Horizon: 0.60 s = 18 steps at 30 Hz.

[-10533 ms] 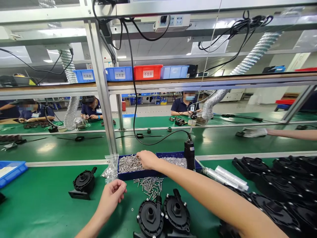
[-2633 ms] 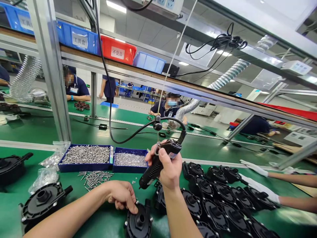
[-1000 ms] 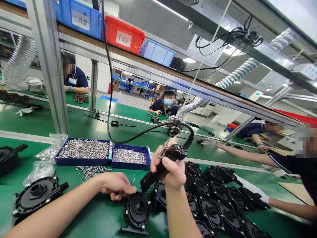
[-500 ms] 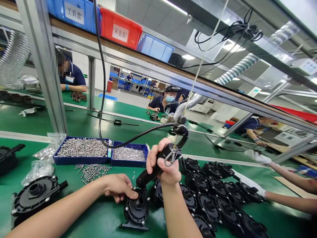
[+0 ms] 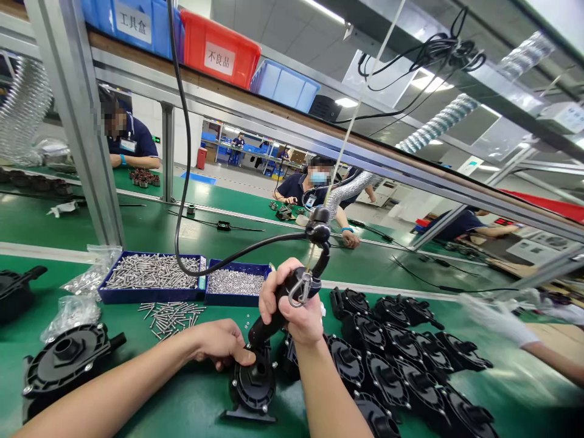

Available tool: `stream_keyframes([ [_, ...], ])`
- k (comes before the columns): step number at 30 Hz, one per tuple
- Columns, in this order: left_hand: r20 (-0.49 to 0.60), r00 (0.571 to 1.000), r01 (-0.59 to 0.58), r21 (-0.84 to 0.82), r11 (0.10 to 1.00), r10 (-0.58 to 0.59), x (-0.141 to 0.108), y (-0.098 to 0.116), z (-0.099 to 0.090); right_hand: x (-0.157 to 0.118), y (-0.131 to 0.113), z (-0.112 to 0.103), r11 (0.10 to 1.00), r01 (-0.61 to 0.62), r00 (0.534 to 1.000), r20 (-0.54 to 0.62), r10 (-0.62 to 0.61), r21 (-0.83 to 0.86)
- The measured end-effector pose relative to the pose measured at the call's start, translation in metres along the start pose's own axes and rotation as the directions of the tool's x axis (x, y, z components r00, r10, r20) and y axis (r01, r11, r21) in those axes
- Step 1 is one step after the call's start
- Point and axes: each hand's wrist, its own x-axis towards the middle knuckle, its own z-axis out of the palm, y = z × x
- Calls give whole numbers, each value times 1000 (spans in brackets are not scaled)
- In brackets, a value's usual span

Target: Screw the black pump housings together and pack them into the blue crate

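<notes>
A round black housing (image 5: 253, 386) with small metal screws round its rim stands upright on the green table, below centre. My left hand (image 5: 221, 345) grips its upper left edge, thumb on the face and fingers curled behind. My right hand (image 5: 294, 304) is wrapped round a black power screwdriver (image 5: 267, 325), which hangs from a cord and has a cable at its top end. The tool slants down to the left, its lower end at the top of the housing beside my left thumb. Its tip is hidden.
Blue trays of long screws (image 5: 152, 272) and small nuts (image 5: 235, 282) stand behind loose screws (image 5: 171, 317). Another housing (image 5: 66, 359) lies left; several housings (image 5: 385, 377) lie right. A person's gloved hand (image 5: 497, 319) is at the right. Metal frame and bins rise above.
My right hand and the screwdriver's upper end have shifted slightly left. My left hand and the housing are nearly unmoved. The gloved hands at the right have drawn away from the housings.
</notes>
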Motion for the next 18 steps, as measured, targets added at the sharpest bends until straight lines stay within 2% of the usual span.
stream_keyframes([
  [4, -14, 1000, -10, -17, 1000, 10, 0, -1, 1, -2, -3, -2, 998, -7, 996, 92, 13, -68],
  [8, -34, 999, 1, -50, 999, -3, 1, -2, 4, -4, -2, -7, 997, -49, 995, 94, 44, 53],
  [11, -20, 1000, 8, -74, 997, -9, 1, -2, 5, -3, 0, -10, 998, -48, 993, 110, 43, 42],
  [14, -51, 999, -22, -90, 996, 17, 0, -4, 6, -4, 1, -11, 996, -94, 981, 173, 92, 5],
  [18, -85, 995, -69, -142, 988, 57, -1, -10, 9, -8, 7, -9, 988, -91, 978, 200, 66, 121],
])
